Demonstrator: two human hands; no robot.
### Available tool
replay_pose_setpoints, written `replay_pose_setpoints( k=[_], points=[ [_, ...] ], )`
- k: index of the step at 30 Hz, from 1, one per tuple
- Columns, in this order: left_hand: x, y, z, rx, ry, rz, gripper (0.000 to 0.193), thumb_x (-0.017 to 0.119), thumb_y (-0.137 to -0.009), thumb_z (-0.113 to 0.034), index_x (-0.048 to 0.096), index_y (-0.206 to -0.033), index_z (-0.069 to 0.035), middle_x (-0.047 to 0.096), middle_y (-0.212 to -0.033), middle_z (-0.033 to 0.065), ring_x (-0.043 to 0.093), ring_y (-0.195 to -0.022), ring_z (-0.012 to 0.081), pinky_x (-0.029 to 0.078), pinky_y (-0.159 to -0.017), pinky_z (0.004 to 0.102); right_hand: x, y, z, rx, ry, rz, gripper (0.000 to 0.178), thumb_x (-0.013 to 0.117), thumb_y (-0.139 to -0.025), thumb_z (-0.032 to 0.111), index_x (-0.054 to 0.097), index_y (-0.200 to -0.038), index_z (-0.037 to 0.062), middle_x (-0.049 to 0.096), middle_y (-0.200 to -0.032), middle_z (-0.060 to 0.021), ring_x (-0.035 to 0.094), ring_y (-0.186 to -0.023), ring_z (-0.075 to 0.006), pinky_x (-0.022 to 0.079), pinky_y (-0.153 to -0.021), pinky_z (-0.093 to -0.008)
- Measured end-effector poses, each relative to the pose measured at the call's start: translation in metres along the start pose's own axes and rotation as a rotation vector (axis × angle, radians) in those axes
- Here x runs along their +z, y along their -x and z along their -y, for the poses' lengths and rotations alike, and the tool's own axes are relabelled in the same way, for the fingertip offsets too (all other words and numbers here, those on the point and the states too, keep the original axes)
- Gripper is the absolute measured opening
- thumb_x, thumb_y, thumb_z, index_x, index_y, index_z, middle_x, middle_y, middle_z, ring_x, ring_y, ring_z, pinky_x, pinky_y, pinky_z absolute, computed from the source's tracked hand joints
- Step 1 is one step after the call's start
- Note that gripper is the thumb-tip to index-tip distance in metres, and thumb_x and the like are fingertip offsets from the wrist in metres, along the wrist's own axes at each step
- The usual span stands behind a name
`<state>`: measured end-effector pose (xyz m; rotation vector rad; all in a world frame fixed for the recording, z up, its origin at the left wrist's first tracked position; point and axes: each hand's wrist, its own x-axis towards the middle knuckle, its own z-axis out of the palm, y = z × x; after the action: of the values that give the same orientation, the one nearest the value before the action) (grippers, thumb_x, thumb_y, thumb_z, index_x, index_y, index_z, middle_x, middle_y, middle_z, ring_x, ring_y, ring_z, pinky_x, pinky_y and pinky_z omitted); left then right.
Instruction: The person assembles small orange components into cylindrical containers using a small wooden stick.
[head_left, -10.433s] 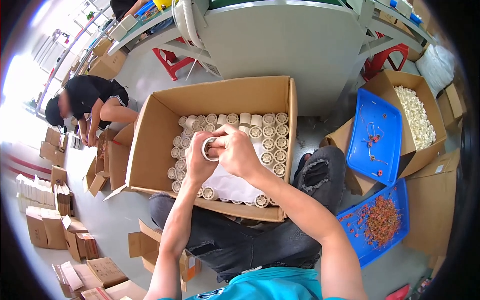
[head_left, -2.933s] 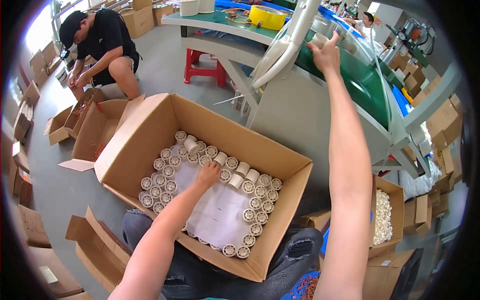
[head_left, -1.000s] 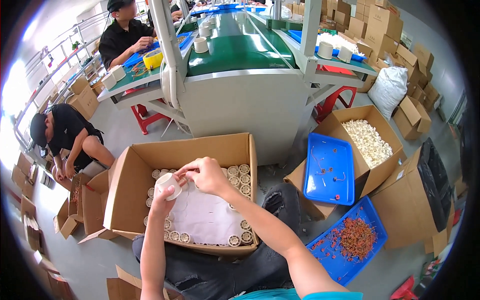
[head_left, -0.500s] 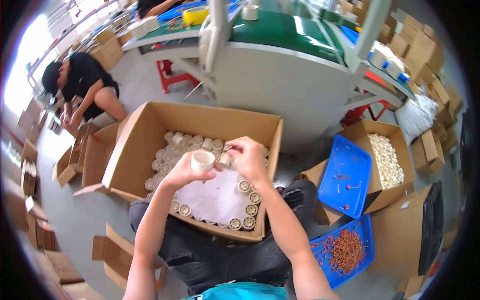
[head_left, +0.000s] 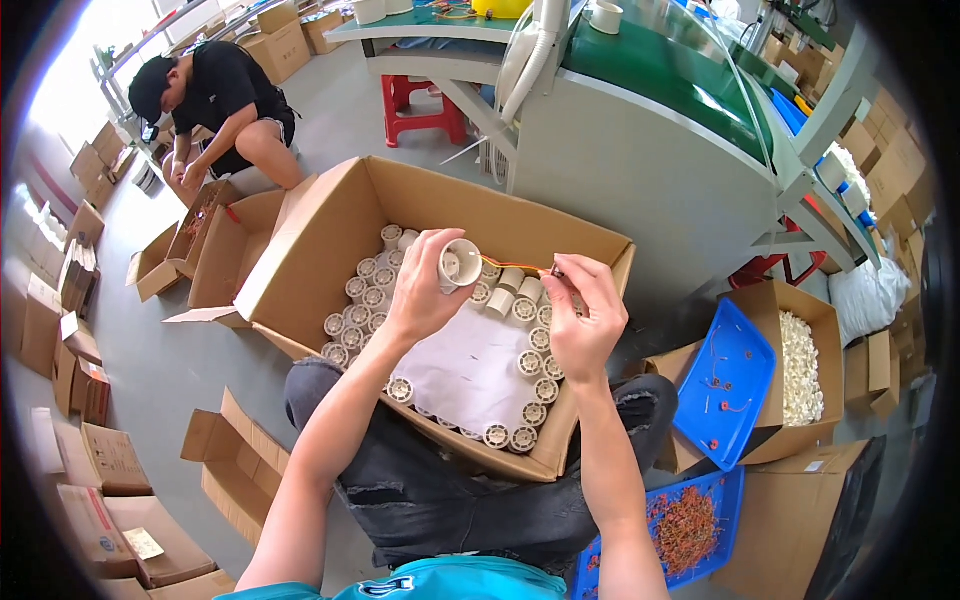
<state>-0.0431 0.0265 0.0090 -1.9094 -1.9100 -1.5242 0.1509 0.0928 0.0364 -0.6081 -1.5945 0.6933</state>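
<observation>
My left hand [head_left: 425,290] is wrapped round a white plastic cup-like housing [head_left: 460,264], its open mouth tilted toward me. Inside the mouth a pale inner part shows. Red and yellow wires [head_left: 512,264] run from the housing across to my right hand [head_left: 588,308]. That hand pinches a small dark part [head_left: 557,271] at the wires' end between thumb and fingers. Both hands are above a large cardboard box [head_left: 300,262], in which many similar white housings [head_left: 534,363] stand round a sheet of white paper [head_left: 466,365].
To the right, a blue tray [head_left: 725,385] holds a few small wired parts, beside a carton of white pieces [head_left: 800,370]. A lower blue tray [head_left: 722,520] bears heaped red-orange parts. Ahead stands a green-topped conveyor [head_left: 660,85]; a person [head_left: 220,110] crouches at far left.
My hands have moved apart, and the wires are now stretched between them. The housing has tipped so its mouth faces me. The view has shifted, bringing the crouching person further in.
</observation>
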Motion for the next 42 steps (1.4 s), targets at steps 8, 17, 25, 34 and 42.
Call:
replay_pose_setpoints(
  k=[8, 17, 25, 34, 42],
  points=[
    [0.007, 0.003, 0.005, 0.085, -0.013, -0.073, 0.064, 0.084, -0.062, -0.004, 0.057, -0.12, -0.007, 0.057, -0.116, 0.0123, 0.056, -0.106, 0.0335, 0.047, -0.09, 0.0424, 0.008, 0.008, 0.009, -0.092, 0.025, 0.094, 0.022, 0.072, -0.078, -0.008, 0.07, -0.099, -0.0018, 0.066, -0.097, -0.0107, 0.066, -0.083, -0.0219, 0.055, -0.071, -0.0307],
    [0.009, 0.003, 0.003, 0.139, -0.055, -0.082, 0.06, 0.086, -0.061, -0.004, 0.058, -0.115, -0.006, 0.058, -0.112, 0.0122, 0.059, -0.102, 0.0321, 0.049, -0.085, 0.04, 0.012, 0.013, 0.006, -0.092, 0.086, 0.116, 0.023, 0.072, -0.078, -0.005, 0.07, -0.099, 0.0003, 0.066, -0.096, -0.0108, 0.067, -0.082, -0.0245, 0.055, -0.071, -0.0331],
    [0.009, 0.004, 0.002, 0.137, -0.099, -0.104, 0.058, 0.083, -0.061, -0.003, 0.059, -0.114, -0.007, 0.058, -0.109, 0.0114, 0.056, -0.1, 0.0326, 0.047, -0.085, 0.0419, 0.012, 0.016, 0.014, -0.059, 0.13, 0.172, 0.02, 0.074, -0.079, -0.002, 0.07, -0.099, -0.0017, 0.066, -0.093, -0.0103, 0.068, -0.078, -0.0219, 0.055, -0.067, -0.0311],
    [0.012, 0.004, -0.004, 0.233, -0.193, -0.084, 0.051, 0.081, -0.061, -0.009, 0.061, -0.108, -0.007, 0.06, -0.107, 0.0103, 0.057, -0.099, 0.0302, 0.044, -0.086, 0.0421, 0.022, 0.025, 0.01, 0.043, 0.063, 0.261, 0.023, 0.076, -0.077, 0.003, 0.07, -0.098, -0.0012, 0.065, -0.093, -0.0119, 0.067, -0.077, -0.0264, 0.055, -0.065, -0.0353],
    [0.028, 0.015, -0.015, 0.231, -0.037, 0.052, 0.05, 0.079, -0.06, -0.007, 0.059, -0.107, -0.006, 0.065, -0.1, 0.0099, 0.064, -0.091, 0.0293, 0.049, -0.08, 0.0393, 0.028, 0.028, -0.003, 0.082, 0.066, 0.276, 0.018, 0.074, -0.073, 0.002, 0.075, -0.091, 0.0044, 0.063, -0.107, -0.0149, 0.066, -0.088, -0.0289, 0.055, -0.074, -0.0378]
  ],
)
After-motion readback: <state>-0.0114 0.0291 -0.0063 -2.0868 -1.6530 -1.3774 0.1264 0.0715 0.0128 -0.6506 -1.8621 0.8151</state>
